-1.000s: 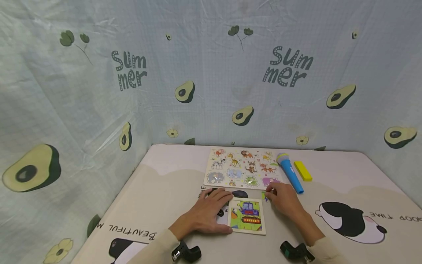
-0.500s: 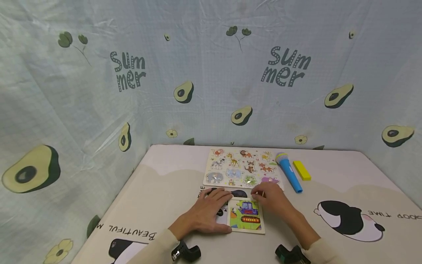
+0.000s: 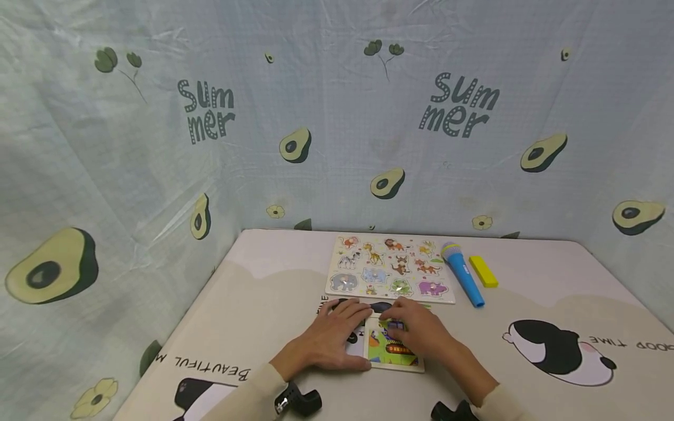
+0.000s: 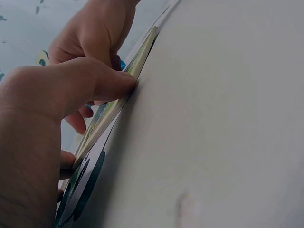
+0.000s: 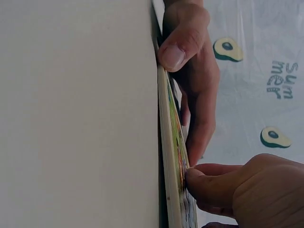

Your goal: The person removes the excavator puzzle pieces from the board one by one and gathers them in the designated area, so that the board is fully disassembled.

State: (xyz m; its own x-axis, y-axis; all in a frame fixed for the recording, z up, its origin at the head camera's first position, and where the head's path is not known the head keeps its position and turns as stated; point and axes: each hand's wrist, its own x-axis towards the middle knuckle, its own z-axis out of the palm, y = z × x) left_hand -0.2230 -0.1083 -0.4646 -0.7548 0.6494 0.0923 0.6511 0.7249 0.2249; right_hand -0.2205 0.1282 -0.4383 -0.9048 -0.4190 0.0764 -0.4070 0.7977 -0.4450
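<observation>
Head view: the puzzle (image 3: 380,354) looks mostly filled, a green bit (image 3: 427,306) at one o'clock perhaps unplaced, the left hand (image 3: 333,338) spread against its nine-o'clock edge, the right hand (image 3: 420,328) curled over its top, grip unclear.

Both forearms slant inward from the lower edge of the head view, the cream cloth left sleeve (image 3: 250,394) and the cream cloth right sleeve (image 3: 500,405) leaving the wrists bare. The bare left hand (image 3: 332,336) lies low, palm down, its fingers (image 3: 350,313) together, lightly bent and angled toward the right, while its thumb (image 3: 353,363) stretches well apart from them, nearer the body. The bare right hand (image 3: 418,330) bends inward, its index finger (image 3: 392,313) and thumb (image 3: 397,334) curled and pointing left, just beside the left fingertips. Whether the right fingertips pinch anything cannot be told.
</observation>
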